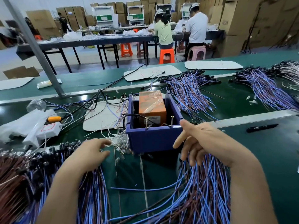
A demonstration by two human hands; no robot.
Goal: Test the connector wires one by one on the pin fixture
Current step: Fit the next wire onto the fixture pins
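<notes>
Loosely, right hand (203, 143) hovers beside pin fixture (153, 139).

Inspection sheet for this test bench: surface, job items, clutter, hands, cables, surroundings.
Surface: green bench mat, wire-strewn.
Job's things: blue fixture box with two upright pins, orange block inside; left bundle and right bundle of wires.
Clutter: white power strip, clear bottle, black pen.
Hands: left hand rests on the left bundle, grip unclear; right hand open, fingers spread over the right bundle.
Cables: black cable enters the box.
Surroundings: two seated people, stacked cardboard boxes.
</notes>
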